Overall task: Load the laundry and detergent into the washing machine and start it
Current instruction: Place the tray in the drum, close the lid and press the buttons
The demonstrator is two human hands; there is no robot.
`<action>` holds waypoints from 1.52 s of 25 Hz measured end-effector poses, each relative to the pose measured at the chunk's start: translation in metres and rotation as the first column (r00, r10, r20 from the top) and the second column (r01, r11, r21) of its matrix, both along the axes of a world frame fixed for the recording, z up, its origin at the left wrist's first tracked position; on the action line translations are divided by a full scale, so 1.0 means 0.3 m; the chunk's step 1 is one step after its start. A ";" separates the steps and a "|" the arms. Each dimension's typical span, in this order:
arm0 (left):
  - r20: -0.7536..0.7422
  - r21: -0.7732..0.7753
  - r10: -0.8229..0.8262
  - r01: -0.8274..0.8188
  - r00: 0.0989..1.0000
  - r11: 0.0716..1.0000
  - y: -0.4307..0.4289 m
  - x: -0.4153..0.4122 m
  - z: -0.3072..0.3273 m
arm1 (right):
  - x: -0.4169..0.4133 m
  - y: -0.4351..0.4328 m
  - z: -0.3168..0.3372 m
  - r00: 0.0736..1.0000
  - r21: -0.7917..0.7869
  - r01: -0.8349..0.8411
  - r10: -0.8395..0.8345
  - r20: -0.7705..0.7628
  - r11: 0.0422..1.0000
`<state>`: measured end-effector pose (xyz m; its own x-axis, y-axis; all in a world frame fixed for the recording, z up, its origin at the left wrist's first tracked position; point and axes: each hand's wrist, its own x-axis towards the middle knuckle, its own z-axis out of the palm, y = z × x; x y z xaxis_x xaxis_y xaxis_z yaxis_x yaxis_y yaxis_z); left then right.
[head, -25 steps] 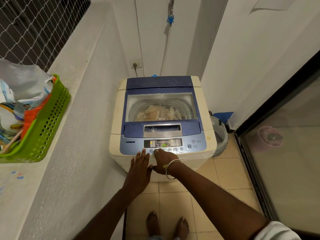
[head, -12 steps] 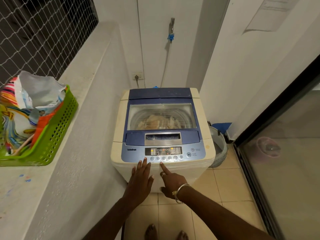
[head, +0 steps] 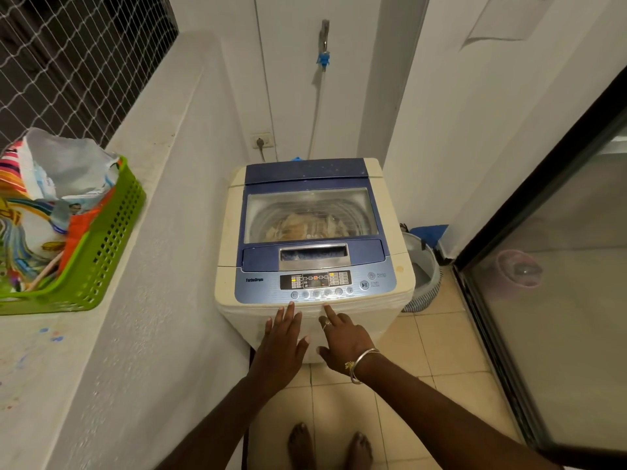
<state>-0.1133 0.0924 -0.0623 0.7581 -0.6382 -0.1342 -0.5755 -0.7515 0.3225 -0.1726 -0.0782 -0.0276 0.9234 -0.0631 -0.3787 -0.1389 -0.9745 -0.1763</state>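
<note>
A cream and blue top-loading washing machine (head: 230, 232) stands ahead with its lid closed. Beige laundry (head: 298, 225) shows through the lid window. The control panel (head: 315, 281) is lit. My left hand (head: 281, 347) has straight fingers lying flat at the machine's front edge, just below the buttons. My right hand (head: 342, 337) points its index finger at the front edge under the button row, the other fingers curled, holding nothing. A detergent bag (head: 64, 167) sits in the green basket (head: 101, 252) on the ledge at the left.
A white ledge (head: 68, 351) runs along the left under a netted window. A round laundry basket (head: 424, 276) stands on the floor right of the machine. A glass sliding door (head: 559, 283) closes the right side. My bare feet are on the tiles below.
My right hand has pulled back from the buttons a little and now points with one finger. The view has tilted up slightly. My left hand has stayed at the front edge.
</note>
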 end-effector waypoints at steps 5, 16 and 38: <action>0.002 0.009 -0.005 0.005 1.000 1.000 -0.001 -0.012 0.027 | -0.012 -0.001 -0.002 1.000 -0.020 0.005 -0.005 -0.004 1.000; -0.013 0.053 -0.023 0.023 1.000 0.998 -0.026 -0.050 0.043 | -0.061 -0.024 -0.004 0.999 -0.022 0.031 -0.031 0.006 0.999; -0.005 0.105 -0.023 0.023 1.000 0.994 -0.067 -0.029 0.065 | -0.068 -0.056 0.010 0.998 -0.021 0.061 -0.061 0.006 0.998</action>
<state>-0.1221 0.0724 -0.0427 0.7427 -0.6378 -0.2041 -0.5922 -0.7678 0.2445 -0.1931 -0.0951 -0.0245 0.9196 -0.1274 -0.3717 -0.1973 -0.9678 -0.1565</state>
